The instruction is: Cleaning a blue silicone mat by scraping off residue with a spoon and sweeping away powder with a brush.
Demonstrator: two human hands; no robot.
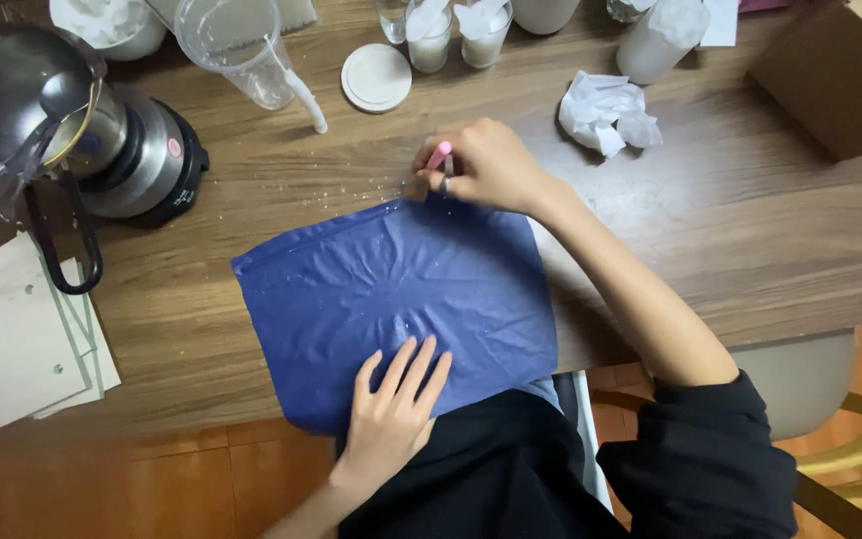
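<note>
In front of me I count one blue cloth (pixel 401 289), one metal pot (pixel 27 95) on one burner (pixel 152 160), one clear plastic cup (pixel 236 50), one white lid (pixel 376 77), one crumpled tissue (pixel 606 112), one cardboard box (pixel 835 70) and two small filled glasses (pixel 429 35) (pixel 483 30).

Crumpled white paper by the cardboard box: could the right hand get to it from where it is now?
Probably yes. The right hand grips a small pink tool at the blue sheet's top edge; bare table lies between it and the crumpled paper.

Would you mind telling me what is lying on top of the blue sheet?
The left hand rests flat on the blue sheet, with small white crumbs scattered around. Whatever lies beneath the sheet is covered.
</note>
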